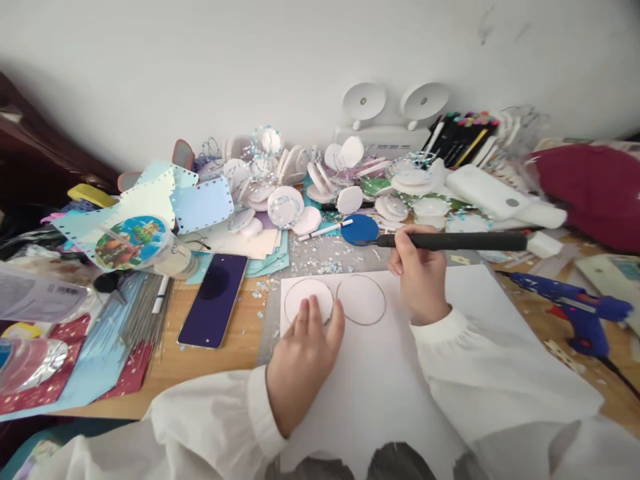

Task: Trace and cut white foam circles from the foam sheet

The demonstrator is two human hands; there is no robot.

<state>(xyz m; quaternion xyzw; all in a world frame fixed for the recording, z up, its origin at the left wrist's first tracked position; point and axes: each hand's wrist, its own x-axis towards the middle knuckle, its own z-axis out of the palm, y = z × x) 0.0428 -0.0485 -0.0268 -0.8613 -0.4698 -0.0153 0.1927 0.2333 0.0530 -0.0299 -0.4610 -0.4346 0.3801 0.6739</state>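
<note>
My left hand (pixel 309 357) lies with its fingers stretched out, pressing on a round white disc (pixel 313 293) on a large white sheet (pixel 370 393). A thin dark outline runs around the disc. Just right of it, a second outlined circle (pixel 361 300) shows on the sheet. My right hand (pixel 421 270) is closed around a long black pen-shaped tool (pixel 460 241), raised above the sheet's back edge. Its thin tip points left, in front of a round blue disc (pixel 359 230). A white pen (pixel 325 230) lies against the blue disc's left side.
Behind the sheet are heaps of white discs (pixel 285 205) and a white double lamp (pixel 383 137). A phone (pixel 214 300), a lidded cup (pixel 150 247) and thin wires (pixel 147 310) lie left. On the right are a blue glue gun (pixel 575 307) and a white device (pixel 505 197).
</note>
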